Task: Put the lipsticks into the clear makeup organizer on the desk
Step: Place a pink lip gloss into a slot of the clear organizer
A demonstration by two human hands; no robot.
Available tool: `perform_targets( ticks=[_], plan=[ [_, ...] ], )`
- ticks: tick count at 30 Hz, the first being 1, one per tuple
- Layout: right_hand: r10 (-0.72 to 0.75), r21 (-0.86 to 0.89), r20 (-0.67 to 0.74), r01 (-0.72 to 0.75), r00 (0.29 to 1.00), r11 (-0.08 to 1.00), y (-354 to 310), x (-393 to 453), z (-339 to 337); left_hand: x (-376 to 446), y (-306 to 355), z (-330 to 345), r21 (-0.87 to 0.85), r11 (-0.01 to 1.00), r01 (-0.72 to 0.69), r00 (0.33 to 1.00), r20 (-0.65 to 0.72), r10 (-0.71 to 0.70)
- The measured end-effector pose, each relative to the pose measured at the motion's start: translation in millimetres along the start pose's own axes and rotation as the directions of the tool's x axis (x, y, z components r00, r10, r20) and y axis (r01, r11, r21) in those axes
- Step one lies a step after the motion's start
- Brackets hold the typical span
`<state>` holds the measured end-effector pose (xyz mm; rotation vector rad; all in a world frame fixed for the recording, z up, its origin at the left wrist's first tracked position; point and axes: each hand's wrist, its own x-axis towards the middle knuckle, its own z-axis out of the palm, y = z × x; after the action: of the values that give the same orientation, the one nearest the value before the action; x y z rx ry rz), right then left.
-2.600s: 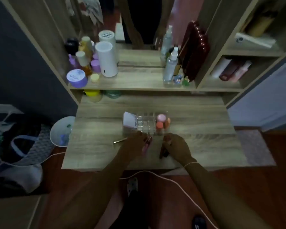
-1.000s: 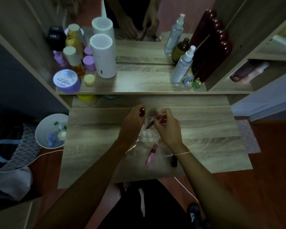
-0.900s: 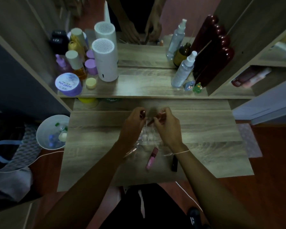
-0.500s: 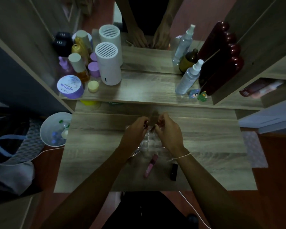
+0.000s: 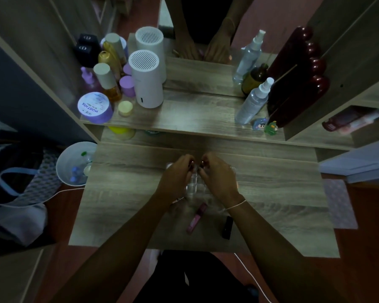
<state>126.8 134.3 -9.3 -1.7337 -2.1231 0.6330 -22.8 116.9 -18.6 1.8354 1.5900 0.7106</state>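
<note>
From the head view we see our left hand [image 5: 177,174] and right hand [image 5: 218,174] held close together over the far end of the clear makeup organizer [image 5: 194,186], which sits near the middle of the desk [image 5: 271,193]. Both sets of fingers are curled inward, but whether they pinch anything we cannot tell in the dim light. A pink lipstick [image 5: 196,218] lies flat on the desk just nearer us than the organizer, its long axis running toward us and slightly left. A black lipstick [image 5: 227,227] lies to its right, beside our right forearm, its long axis pointing almost straight toward us. Compared with half a second ago, our hands sit a little closer together, and both loose lipsticks lie where they were.
</note>
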Motion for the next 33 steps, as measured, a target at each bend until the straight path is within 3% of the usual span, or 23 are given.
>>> perform_targets(
  ticks=[15, 22, 30, 33],
  plan=[
    [0.007, -0.046, 0.046, -0.005, 0.999, 0.999, -1.6, -2.1, -2.6, -5.1, 6.2, -10.5, 0.003, 1.000, 0.004, 1.000, 0.023, -0.005],
    [0.015, -0.044, 0.028, -0.014, 0.999, 0.999, -2.1, -3.6, -4.9, -7.9, 7.2, -11.3, -0.022, 0.999, 0.035, 0.999, -0.020, -0.036],
    [0.036, -0.021, -0.044, -0.037, 0.998, 0.999, -2.9, -11.9, -7.5, -20.1, 0.9, -13.1, -0.001, 1.000, -0.027, 0.998, -0.060, 0.027],
    [0.051, 0.018, -0.074, -0.049, 0.996, 0.999, -3.4, -22.6, -8.4, -31.1, -3.3, -10.7, 0.071, 0.997, -0.031, 0.995, -0.093, 0.037]
  ],
)
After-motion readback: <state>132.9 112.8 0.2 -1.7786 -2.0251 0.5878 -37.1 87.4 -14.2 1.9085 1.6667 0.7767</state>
